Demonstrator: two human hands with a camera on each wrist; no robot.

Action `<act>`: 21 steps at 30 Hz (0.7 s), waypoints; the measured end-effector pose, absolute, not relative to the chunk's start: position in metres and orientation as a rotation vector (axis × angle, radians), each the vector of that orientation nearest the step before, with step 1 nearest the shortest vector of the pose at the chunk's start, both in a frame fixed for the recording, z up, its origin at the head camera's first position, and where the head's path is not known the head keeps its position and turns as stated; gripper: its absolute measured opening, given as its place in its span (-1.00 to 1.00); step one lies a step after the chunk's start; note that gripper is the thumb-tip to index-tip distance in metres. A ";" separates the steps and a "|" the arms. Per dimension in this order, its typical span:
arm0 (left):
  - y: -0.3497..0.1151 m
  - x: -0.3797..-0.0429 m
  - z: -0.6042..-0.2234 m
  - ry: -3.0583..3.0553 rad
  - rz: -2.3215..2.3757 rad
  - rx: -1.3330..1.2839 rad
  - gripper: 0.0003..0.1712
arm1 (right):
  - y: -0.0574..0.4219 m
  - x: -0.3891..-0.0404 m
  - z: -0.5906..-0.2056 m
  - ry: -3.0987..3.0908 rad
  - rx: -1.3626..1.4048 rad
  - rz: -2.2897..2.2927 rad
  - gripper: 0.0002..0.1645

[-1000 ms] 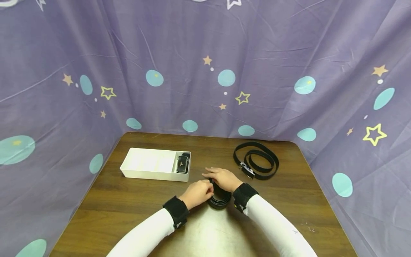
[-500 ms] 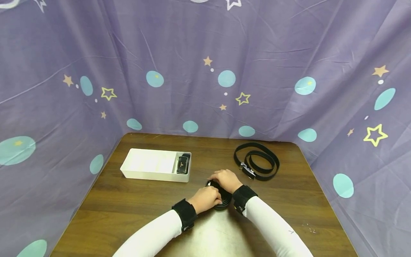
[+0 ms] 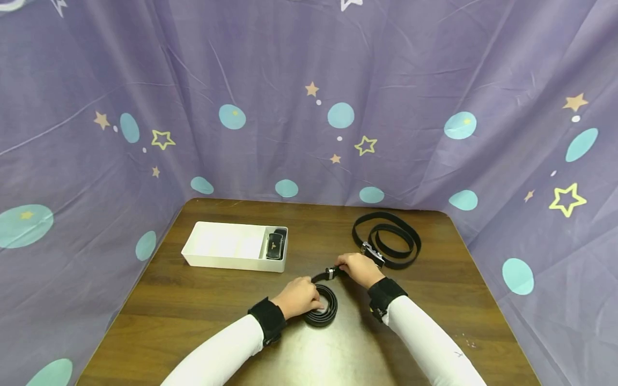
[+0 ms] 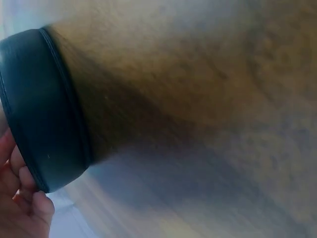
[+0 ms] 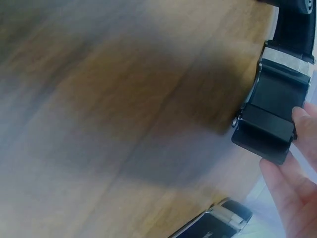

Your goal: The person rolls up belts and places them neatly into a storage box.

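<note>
A black belt lies coiled at the table's middle, its coil [image 3: 321, 323] standing on edge. My left hand [image 3: 295, 298] grips the coil's left side, with fingertips over its inner rim. Beyond the coil, a short strap end runs out to the buckle [image 5: 272, 94], which has a dark plate and a silver band. My right hand [image 3: 361, 269] pinches this buckle by its far end between thumb and fingers. In the left wrist view, fingers [image 4: 42, 206] curl at the edge of the belt's smooth outer turn [image 4: 44, 109].
A second black belt [image 3: 381, 215] lies loosely looped at the back right, its silver buckle [image 5: 228, 215] close to my right hand. A white divided box [image 3: 232, 265] stands back left, with a black buckled item [image 3: 275, 245] in its right compartment. A patterned purple curtain surrounds the table.
My right hand has moved right, drawing the buckle end away from the coil. The coil has come slightly nearer and left, with my left hand at its left side.
</note>
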State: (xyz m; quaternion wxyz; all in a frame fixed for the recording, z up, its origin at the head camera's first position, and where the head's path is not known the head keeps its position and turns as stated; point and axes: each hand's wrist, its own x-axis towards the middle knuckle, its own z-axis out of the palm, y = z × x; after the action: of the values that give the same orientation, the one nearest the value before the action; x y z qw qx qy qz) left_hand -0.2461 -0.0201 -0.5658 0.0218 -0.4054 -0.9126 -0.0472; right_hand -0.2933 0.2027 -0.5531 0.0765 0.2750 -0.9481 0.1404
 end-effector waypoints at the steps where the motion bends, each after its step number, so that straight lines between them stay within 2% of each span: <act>1: -0.021 -0.246 -0.566 -2.838 -0.147 -1.245 -0.70 | 0.204 -0.293 -0.553 -2.842 0.823 0.424 -0.88; 7: -0.019 -0.242 -0.565 -2.897 -0.202 -1.164 -0.65 | 0.204 -0.289 -0.554 -2.833 0.830 0.433 -0.89; 21: -0.008 -0.232 -0.556 -2.968 -0.301 -1.140 -0.75 | 0.204 -0.289 -0.555 -2.834 0.791 0.426 -0.88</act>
State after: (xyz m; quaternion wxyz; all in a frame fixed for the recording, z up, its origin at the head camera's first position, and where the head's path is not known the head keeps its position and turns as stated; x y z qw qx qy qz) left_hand -0.2322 -0.0084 -0.5558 -0.0260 -0.3570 -0.9290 -0.0941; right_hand -0.2892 0.2044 -0.5554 0.0840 0.2650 -0.9499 0.1428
